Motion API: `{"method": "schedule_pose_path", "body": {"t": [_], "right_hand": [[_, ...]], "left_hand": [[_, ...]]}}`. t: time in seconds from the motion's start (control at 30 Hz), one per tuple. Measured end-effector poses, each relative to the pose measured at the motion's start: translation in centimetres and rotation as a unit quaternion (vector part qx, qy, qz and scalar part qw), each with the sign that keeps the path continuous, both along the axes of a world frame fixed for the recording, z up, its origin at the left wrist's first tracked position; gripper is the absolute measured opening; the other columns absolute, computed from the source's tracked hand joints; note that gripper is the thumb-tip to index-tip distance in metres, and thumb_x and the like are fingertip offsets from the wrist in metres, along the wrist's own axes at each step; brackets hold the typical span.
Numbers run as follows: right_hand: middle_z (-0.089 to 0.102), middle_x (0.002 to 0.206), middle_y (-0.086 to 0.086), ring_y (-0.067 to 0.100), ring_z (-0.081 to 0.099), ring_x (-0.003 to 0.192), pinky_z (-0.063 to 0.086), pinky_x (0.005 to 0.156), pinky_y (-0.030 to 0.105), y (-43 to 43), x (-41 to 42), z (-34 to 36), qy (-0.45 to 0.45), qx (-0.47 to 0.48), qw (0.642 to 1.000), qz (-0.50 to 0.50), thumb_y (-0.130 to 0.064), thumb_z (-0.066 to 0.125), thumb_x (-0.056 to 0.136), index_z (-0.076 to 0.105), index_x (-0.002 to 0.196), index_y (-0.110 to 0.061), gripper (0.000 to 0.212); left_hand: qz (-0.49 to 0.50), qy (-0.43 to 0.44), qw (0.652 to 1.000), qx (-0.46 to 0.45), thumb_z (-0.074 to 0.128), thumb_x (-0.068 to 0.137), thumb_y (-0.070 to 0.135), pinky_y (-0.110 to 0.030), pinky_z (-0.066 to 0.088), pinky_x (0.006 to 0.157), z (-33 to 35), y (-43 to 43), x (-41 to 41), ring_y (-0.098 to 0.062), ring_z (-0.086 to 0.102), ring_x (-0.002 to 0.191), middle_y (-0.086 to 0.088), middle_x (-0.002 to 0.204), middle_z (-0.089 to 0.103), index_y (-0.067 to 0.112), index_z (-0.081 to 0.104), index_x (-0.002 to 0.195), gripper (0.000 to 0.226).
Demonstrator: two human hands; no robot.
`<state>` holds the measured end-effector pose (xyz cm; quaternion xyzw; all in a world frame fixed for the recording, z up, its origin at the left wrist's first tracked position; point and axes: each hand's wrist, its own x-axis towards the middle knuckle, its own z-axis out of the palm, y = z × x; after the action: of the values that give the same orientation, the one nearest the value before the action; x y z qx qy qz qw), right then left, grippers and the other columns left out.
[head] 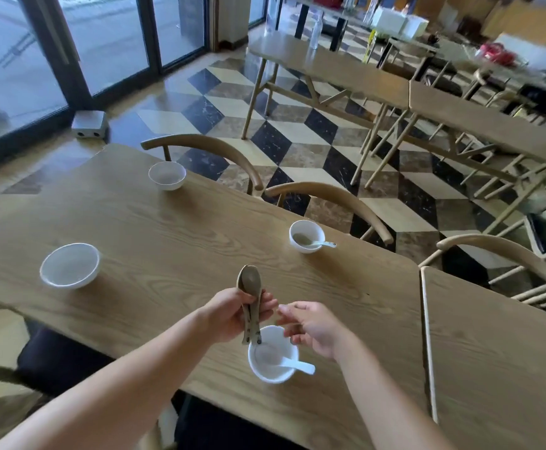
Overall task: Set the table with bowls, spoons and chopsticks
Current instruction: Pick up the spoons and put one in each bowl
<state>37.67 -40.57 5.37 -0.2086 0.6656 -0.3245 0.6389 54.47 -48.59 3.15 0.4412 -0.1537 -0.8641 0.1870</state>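
Over the near edge of the wooden table (174, 222), left hand (232, 315) clamped around a small stack of spoons (249, 297), scoops pointing up and away, handles hanging down toward the near bowl (273, 358) and just above its rim. Long axis of the stack close to upright, tilted slightly. Right hand (310, 326) just beside, fingers apart and loosely curled, holding nothing, tips aimed at the stack's handles (a short reach across, no more). Near bowl already served, one white spoon (292, 363) lying in it with handle out to the right. Same for the right-hand bowl (307, 236) across the table, its own spoon (322, 244) resting over the rim. Two bowls without spoons: the left bowl (69, 265), nearer the left hand, and the far bowl (167, 175), well apart from both. Likely next: peeling one spoon off the stack with the right fingers, then carrying it leftward. No chopsticks visible anywhere on the table.
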Motion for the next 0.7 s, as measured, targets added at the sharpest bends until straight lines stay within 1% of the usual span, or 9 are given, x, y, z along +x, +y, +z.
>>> {"method": "schedule_pose_path", "body": {"t": [0.07,0.17,0.23,0.3,0.37,0.47,0.5,0.6,0.7], "right_hand": [[0.067,0.083,0.01,0.014,0.053,0.053,0.037,0.046,0.021,1.7,4.7,0.7,-0.014,-0.01,0.999,0.049,-0.019,0.065,0.094,0.066,0.095,-0.006,0.013],[0.063,0.078,0.006,0.011,0.05,0.049,0.034,0.043,0.02,3.1,12.3,1.4,0.015,-0.038,0.997,0.067,-0.018,0.065,0.094,0.066,0.096,-0.007,0.011],[0.058,0.07,0.002,0.01,0.045,0.048,0.031,0.041,0.02,3.7,17.5,1.6,0.025,-0.06,0.996,0.064,-0.016,0.064,0.094,0.063,0.089,-0.01,0.008],[0.055,0.066,0.002,0.009,0.042,0.047,0.028,0.042,0.021,4.2,22.5,1.6,0.03,-0.074,0.994,0.068,-0.015,0.064,0.094,0.061,0.082,-0.013,0.012],[0.056,0.067,0.003,0.009,0.044,0.047,0.029,0.042,0.021,4.4,27.6,1.5,0.024,-0.081,0.993,0.081,-0.016,0.062,0.095,0.062,0.08,-0.015,0.015],[0.065,0.07,0.006,0.012,0.05,0.047,0.031,0.042,0.024,4.8,33.7,1.2,0.019,-0.068,0.995,0.07,-0.012,0.055,0.099,0.06,0.083,-0.013,0.017],[0.067,0.069,0.006,0.013,0.051,0.047,0.031,0.042,0.024,5.1,35.5,1.3,0.016,-0.06,0.996,0.066,-0.011,0.053,0.1,0.059,0.085,-0.011,0.016],[0.069,0.066,0.006,0.014,0.052,0.047,0.034,0.041,0.024,5.8,40.2,1.4,0.015,-0.049,0.996,0.067,-0.01,0.051,0.101,0.058,0.091,-0.004,0.014],[0.066,0.064,0.006,0.012,0.049,0.045,0.035,0.041,0.022,5.6,42.3,1.5,0.019,-0.039,0.998,0.048,-0.01,0.051,0.101,0.058,0.094,0.001,0.015]], "left_hand": [[-0.001,0.006,1.0,-0.007,0.029,0.101,-0.003,-0.042,0.053,0.088,0.6,0.9,3.0,-0.028,0.075,0.086,-0.023,0.095,0.075,-0.01,0.063,0.1,0.034],[0.002,0.017,1.0,-0.023,0.029,0.101,-0.003,-0.044,0.049,0.097,1.5,2.2,8.8,-0.03,0.07,0.096,-0.023,0.099,0.074,-0.008,0.064,0.102,0.035],[0.018,0.024,0.999,-0.035,0.029,0.101,-0.004,-0.044,0.047,0.098,2.0,3.0,13.3,-0.029,0.071,0.092,-0.024,0.097,0.074,-0.009,0.063,0.101,0.034],[0.027,0.03,0.999,-0.032,0.031,0.101,-0.002,-0.045,0.048,0.098,2.0,3.7,18.4,-0.03,0.071,0.093,-0.025,0.101,0.073,-0.01,0.063,0.105,0.034],[0.01,0.016,0.999,-0.036,0.033,0.099,-0.001,-0.047,0.052,0.091,1.8,4.4,24.1,-0.033,0.068,0.097,-0.024,0.109,0.071,-0.008,0.063,0.113,0.034],[-0.018,-0.008,0.998,-0.051,0.031,0.091,-0.01,-0.045,0.056,0.079,1.9,5.5,31.9,-0.035,0.07,0.091,-0.024,0.113,0.069,-0.009,0.06,0.119,0.04],[-0.018,-0.005,0.998,-0.057,0.029,0.089,-0.014,-0.047,0.055,0.083,2.1,6.0,34.3,-0.037,0.07,0.093,-0.026,0.114,0.068,-0.009,0.058,0.121,0.043],[-0.016,0.006,0.998,-0.066,0.023,0.089,-0.019,-0.051,0.046,0.104,2.1,6.7,40.6,-0.04,0.063,0.118,-0.03,0.131,0.06,-0.012,0.049,0.131,0.05],[0.002,0.004,0.997,-0.071,0.028,0.095,-0.017,-0.049,0.048,0.1,2.2,6.7,44.7,-0.037,0.064,0.117,-0.03,0.135,0.057,-0.011,0.041,0.134,0.042]]}}
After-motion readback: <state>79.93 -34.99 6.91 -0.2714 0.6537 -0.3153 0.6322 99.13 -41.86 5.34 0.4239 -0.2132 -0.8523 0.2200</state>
